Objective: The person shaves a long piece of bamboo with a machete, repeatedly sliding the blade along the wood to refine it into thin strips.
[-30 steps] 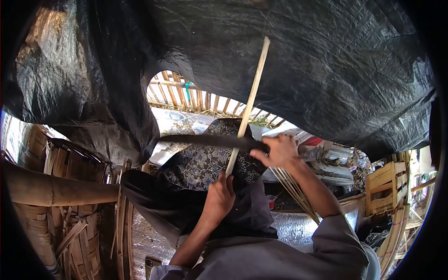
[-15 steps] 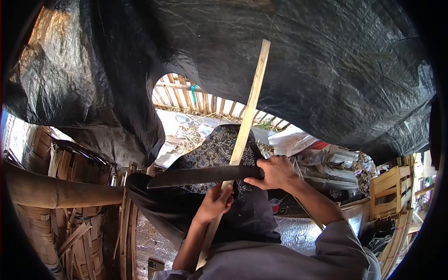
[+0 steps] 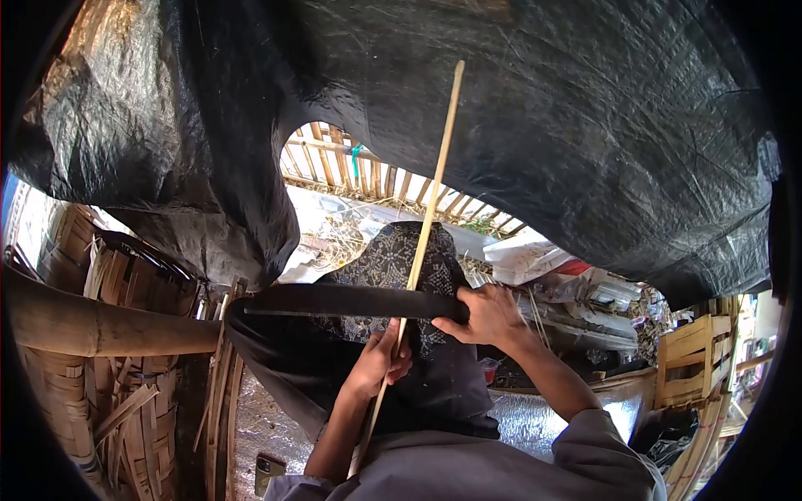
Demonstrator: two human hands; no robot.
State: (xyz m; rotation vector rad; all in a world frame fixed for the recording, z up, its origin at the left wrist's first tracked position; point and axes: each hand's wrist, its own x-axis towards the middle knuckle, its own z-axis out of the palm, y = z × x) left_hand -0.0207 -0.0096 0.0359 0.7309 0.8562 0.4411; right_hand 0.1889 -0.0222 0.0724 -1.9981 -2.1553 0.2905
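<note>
My left hand is closed around a long pale strip of bamboo, thumb laid along it. The strip slants upward from beside my body, over the patterned cloth on my lap, with its narrow edge toward me. In my right hand is a large dark machete, gripped at its handle end. Its blade lies crosswise over the strip, just above my left thumb, pointing left.
A thick bamboo pole juts in from the left beside woven baskets. Black plastic sheeting hangs in front. A wooden crate stands at the right, and a phone lies at the lower left.
The bamboo strip has turned in my left hand from its broad face to its narrow edge. The machete has tilted and risen slightly; both hands keep their hold.
</note>
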